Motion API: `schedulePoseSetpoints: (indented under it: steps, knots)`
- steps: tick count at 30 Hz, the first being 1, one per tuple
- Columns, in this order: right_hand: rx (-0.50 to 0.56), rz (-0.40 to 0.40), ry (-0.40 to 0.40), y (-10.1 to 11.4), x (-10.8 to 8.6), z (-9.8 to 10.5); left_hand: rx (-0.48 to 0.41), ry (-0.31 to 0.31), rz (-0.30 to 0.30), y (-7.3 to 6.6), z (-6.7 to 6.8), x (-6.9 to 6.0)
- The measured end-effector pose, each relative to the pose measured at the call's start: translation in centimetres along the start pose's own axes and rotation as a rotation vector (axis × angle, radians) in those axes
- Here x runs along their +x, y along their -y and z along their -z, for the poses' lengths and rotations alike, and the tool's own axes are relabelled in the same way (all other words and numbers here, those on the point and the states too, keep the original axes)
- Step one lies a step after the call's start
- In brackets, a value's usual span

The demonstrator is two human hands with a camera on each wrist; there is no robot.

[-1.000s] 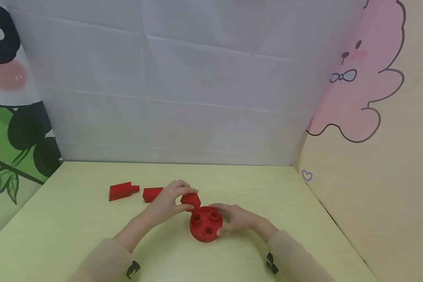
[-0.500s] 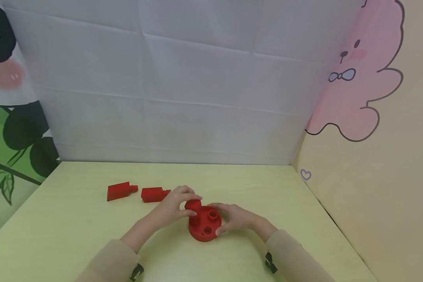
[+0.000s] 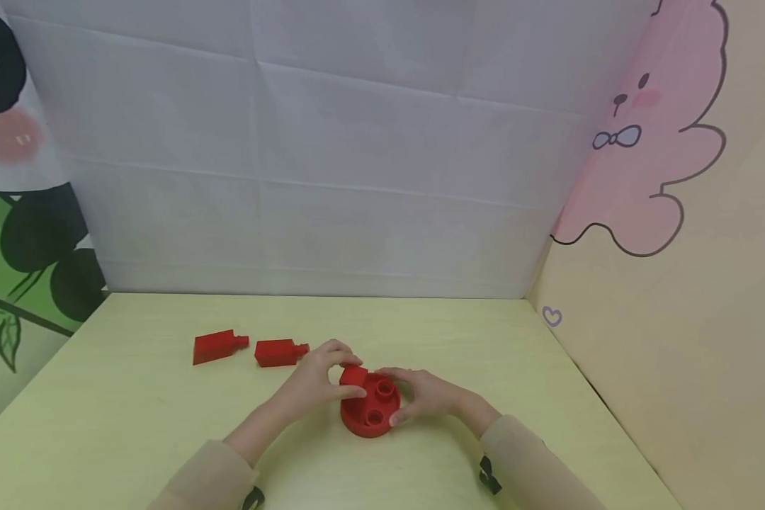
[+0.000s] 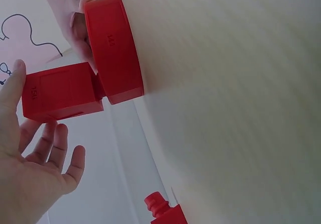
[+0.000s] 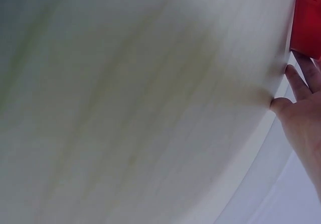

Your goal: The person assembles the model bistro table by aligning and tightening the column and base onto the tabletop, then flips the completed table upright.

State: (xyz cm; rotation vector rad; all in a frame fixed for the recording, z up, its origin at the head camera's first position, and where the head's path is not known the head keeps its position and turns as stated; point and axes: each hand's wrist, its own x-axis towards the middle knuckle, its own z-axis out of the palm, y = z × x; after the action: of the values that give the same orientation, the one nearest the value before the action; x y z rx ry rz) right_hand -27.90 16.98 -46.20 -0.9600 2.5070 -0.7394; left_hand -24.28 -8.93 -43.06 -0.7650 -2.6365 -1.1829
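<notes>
On the table stands a round red base (image 3: 361, 421) with raised sockets in its top. My left hand (image 3: 321, 374) pinches a red angular block (image 4: 62, 91) between thumb and fingers, over the base's left rear socket. In the left wrist view, the block's narrow end meets the top of the base (image 4: 114, 48); how deep it sits is hidden. My right hand (image 3: 430, 394) grips the base's right side, thumb at the near edge and fingers at the far edge. The right wrist view shows only a corner of a red piece (image 5: 307, 23) beside that hand.
Two more red blocks with threaded ends lie to the left, one farther out (image 3: 215, 347) and one nearer my left hand (image 3: 276, 353). A white cloth (image 3: 357, 156) hangs behind the pale table (image 3: 134, 411). A wall with a pink bear drawing (image 3: 656, 170) bounds the right.
My left hand has brought the block slightly right and down onto the left rear socket, turning it as it goes. My right hand keeps hold of the base.
</notes>
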Motion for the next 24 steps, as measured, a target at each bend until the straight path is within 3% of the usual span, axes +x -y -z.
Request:
schedulePoseSetpoints:
  steps: [4, 11, 16, 21, 24]
  knots:
    - [0.000, 0.000, -0.001, 0.1, 0.0, -0.1, -0.005, -0.021, 0.052, -0.3, -0.2, -0.2]
    - [-0.003, -0.003, -0.003, 0.3, -0.1, 0.0, -0.069, -0.013, 0.073, -0.5, -0.1, -0.6]
    - [0.011, -0.012, 0.000, 0.5, -0.1, 0.0, -0.191, 0.018, 0.088, 0.4, 0.3, -0.8]
    - [0.008, -0.019, 0.000, 0.4, -0.2, -0.1, -0.234, 0.069, 0.130, 1.3, 1.2, -1.1]
    - [0.019, -0.027, 0.002, 0.4, -0.1, -0.1, -0.249, 0.094, 0.106, 1.7, 1.7, -1.0]
